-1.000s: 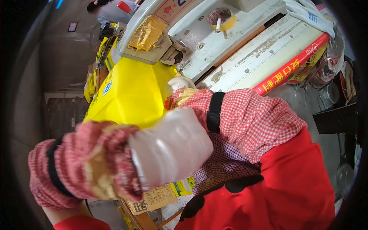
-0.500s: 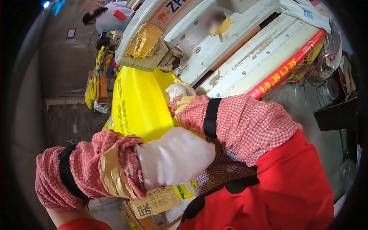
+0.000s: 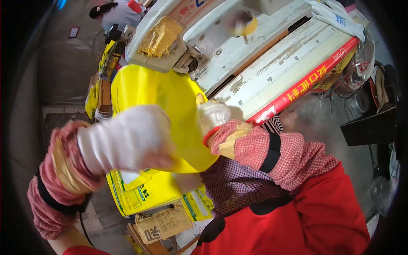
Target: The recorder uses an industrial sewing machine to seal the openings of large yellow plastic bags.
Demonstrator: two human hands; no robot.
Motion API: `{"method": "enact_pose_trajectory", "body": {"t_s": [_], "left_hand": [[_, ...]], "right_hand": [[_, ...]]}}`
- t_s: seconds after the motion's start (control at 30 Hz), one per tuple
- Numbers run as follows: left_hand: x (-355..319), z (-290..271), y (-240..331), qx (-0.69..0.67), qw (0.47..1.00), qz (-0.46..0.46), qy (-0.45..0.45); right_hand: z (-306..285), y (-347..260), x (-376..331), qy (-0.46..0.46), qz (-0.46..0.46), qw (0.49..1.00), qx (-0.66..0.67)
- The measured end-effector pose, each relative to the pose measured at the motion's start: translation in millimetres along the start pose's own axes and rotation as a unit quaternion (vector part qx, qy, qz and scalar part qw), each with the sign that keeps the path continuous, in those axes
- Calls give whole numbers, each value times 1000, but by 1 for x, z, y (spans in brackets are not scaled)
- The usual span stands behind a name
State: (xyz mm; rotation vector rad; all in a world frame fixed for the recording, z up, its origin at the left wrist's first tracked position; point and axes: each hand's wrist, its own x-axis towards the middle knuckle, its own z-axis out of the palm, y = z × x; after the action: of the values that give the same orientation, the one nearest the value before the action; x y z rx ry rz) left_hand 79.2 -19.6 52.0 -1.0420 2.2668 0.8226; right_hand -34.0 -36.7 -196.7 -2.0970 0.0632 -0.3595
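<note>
Leftward and upward since the earlier frame, the gloved left hand has been swung, its forearm raised from the lower left; its grip is blurred and cannot be told. Beside it, the yellow plastic sack is spread just below the sewing machine; its edge is best kept flat, with fingertips held clear of the machine's working end. Against its right edge, the gloved right hand is laid, closure unclear, forearm angled inward.

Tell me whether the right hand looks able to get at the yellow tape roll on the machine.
Likely yes: the right hand is at the edge of the yellow sack, and the tape roll lies uncovered on the machine, though distance is hard to judge.
</note>
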Motion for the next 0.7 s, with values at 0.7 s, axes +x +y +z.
{"method": "enact_pose_trajectory", "body": {"t_s": [0.7], "left_hand": [[8,95,-185,161,892,-332,262]], "right_hand": [[-19,-16,91,126,166,941,267]]}}
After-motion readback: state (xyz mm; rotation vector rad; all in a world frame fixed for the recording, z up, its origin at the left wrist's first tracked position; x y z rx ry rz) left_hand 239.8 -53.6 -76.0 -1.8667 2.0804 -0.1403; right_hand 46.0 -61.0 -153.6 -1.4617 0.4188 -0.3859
